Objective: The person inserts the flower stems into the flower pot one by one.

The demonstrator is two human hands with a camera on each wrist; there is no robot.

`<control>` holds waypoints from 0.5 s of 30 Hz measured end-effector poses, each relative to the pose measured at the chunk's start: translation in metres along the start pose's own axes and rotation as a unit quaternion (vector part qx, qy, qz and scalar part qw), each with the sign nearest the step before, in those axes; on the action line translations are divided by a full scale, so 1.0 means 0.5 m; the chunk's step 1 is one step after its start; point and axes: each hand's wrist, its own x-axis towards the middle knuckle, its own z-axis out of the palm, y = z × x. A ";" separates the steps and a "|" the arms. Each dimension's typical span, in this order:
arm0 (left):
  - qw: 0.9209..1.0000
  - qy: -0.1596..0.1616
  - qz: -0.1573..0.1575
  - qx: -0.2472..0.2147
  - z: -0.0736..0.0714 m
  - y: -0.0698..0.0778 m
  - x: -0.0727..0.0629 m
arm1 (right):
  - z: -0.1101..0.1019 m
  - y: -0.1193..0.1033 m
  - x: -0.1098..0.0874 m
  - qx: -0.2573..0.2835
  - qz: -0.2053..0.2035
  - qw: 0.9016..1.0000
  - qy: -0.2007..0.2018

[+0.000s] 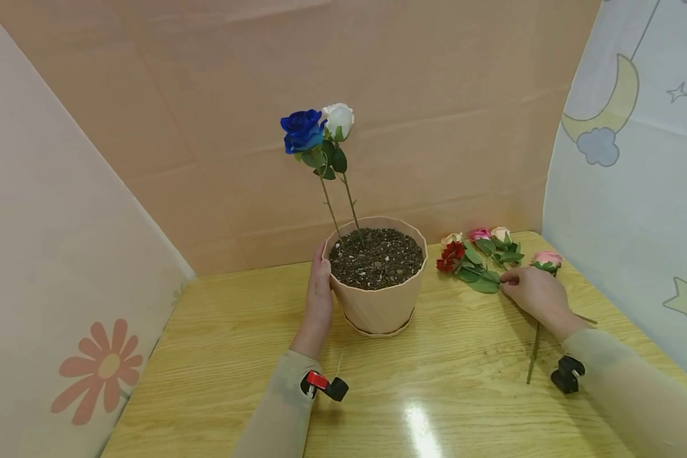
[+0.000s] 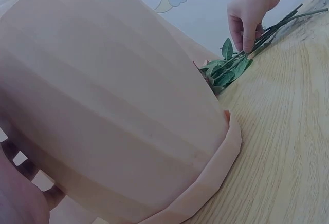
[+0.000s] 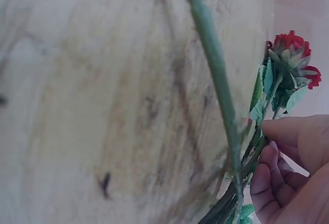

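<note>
Pot (image 1: 378, 305) upright on its saucer (image 1: 381, 333), mid-counter (image 1: 235, 362), filled with dark soil (image 1: 378, 261). 2 stems stand in the soil near the left rim: blue rose (image 1: 302, 132), white rose (image 1: 340, 119), heads side by side, both leaning left.

Left hand (image 1: 319, 299) flat against the pot's left wall, fingers extended along it, thumb near the rim.

Right hand (image 1: 535, 294) right of the pot, thumb and forefinger pinched together on the red flower (image 1: 451, 257), seemingly by its stem; bunched stems make the exact grip hard to read. Red flower lies low at the counter's back right, beside 3 pale and pink blooms (image 1: 479, 235). Pink rose (image 1: 547, 259) just beyond the right hand.
</note>
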 end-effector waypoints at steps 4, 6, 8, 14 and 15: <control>1.000 -0.002 0.002 -0.002 -0.001 -0.001 0.000 | -0.009 -0.002 -0.001 0.000 0.004 1.000 0.000; 1.000 -0.003 0.005 -0.003 -0.001 -0.001 0.000 | -0.015 -0.004 -0.001 0.004 0.009 1.000 -0.002; 1.000 -0.004 0.008 -0.003 -0.001 -0.001 0.000 | -0.021 -0.006 -0.001 0.007 0.013 1.000 -0.002; 1.000 -0.004 0.015 -0.003 -0.001 -0.001 -0.001 | -0.040 -0.021 -0.002 0.021 0.019 1.000 0.008; 1.000 -0.004 0.016 -0.003 -0.002 -0.001 0.000 | -0.042 -0.025 -0.002 0.026 0.019 0.999 0.009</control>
